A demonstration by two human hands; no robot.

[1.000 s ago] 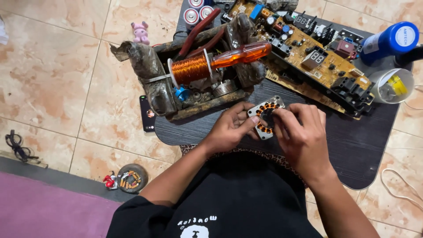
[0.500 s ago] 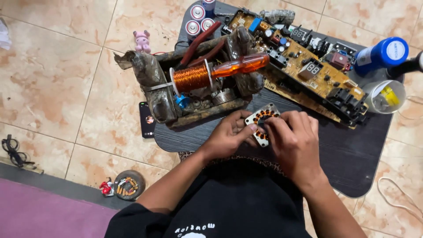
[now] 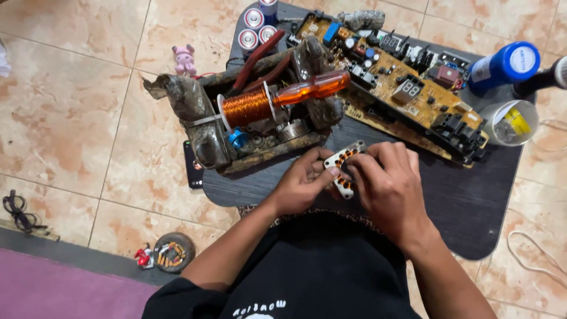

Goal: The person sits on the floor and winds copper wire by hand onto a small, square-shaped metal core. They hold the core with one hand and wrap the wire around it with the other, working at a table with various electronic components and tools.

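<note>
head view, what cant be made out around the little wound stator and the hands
Head view:
- Stator: its right half is hidden under the right hand; winding count unclear.
- Left hand: fingertips tucked behind the stator, grip unseen.
- Wire between the hands: too thin to see.
- Black tool: cut off by the right edge.
- Circuit board: parts too small to identify.

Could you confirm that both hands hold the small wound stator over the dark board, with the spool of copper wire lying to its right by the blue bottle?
Not quite: the head view shows the spool of copper wire up and left of the stator, which both the left hand and right hand hold.
</note>
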